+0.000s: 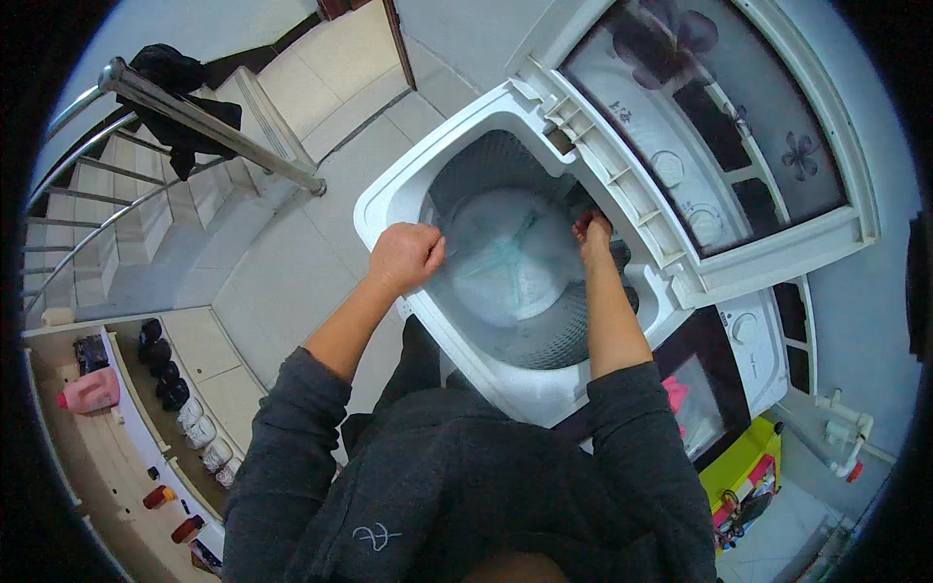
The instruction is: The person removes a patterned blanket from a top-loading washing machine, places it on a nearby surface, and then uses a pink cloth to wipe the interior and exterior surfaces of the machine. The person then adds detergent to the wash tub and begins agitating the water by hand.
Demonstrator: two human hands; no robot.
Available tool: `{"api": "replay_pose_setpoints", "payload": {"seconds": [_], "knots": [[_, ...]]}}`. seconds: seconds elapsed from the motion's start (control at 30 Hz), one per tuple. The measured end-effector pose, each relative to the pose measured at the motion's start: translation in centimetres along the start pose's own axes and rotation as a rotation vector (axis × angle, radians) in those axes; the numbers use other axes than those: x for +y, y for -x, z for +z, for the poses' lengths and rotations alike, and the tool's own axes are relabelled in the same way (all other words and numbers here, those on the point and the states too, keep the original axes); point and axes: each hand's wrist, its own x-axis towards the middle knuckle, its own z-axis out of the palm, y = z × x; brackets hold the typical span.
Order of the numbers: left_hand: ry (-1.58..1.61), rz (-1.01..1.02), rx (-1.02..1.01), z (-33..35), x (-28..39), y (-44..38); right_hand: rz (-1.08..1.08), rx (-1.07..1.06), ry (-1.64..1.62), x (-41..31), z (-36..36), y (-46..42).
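Note:
An open-topped twin-tub washing machine (503, 397) stands before me with its windowed lid (773, 160) raised. Its wash tub (539, 342) has a dimpled grey wall, and cloudy water shows a pale green shape at the bottom. My left hand (407, 256) rests at the tub's left rim with its fingers curled; whether it grips the rim or something small is not visible. Inside the tub, near the right wall, is my right hand (594, 229). Its fingers are bent beside dark shapes, and I cannot make out anything held.
A metal stair railing (211, 120) with a black cloth (193, 109) stands left. Below it, a shelf (80, 466) holds a pink jug (91, 391) and bottles. To the right are a control dial (745, 328), a yellow-green container (736, 455) and white pipes (860, 430).

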Motion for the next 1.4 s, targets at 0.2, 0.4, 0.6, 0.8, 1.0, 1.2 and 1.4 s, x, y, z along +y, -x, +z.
{"api": "replay_pose_setpoints", "payload": {"seconds": [0.2, 0.4, 0.6, 0.8, 1.0, 1.2, 1.4], "knots": [[-0.03, -0.039, 0.017, -0.3, 0.4, -0.1, -0.018, 0.074, 0.01, -1.0, 0.5, 0.6], [-0.011, -0.05, -0.026, -0.4, 0.3, -0.4, 0.023, 0.077, 0.0, -0.8, -0.3, 0.2], [-0.008, -0.074, 0.045, 0.0, 0.3, -0.1, -0.256, 0.156, 0.139, -0.2, 0.6, 0.3], [-0.015, -0.074, 0.037, -0.3, 0.9, -0.5, -0.258, 0.216, 0.478, 0.7, -0.2, -3.9], [0.029, -0.109, 0.061, 0.0, 0.3, 0.0, -0.678, -0.018, 1.519, -2.5, 3.1, 5.8], [-0.045, -0.07, 0.062, 0.5, 0.0, -0.2, -1.1, -0.568, 1.986, 1.4, 10.1, 11.7], [-0.061, -0.058, 0.091, 0.3, 0.3, -0.3, -0.813, -0.286, 1.879, -2.4, 7.4, 8.8]]}}
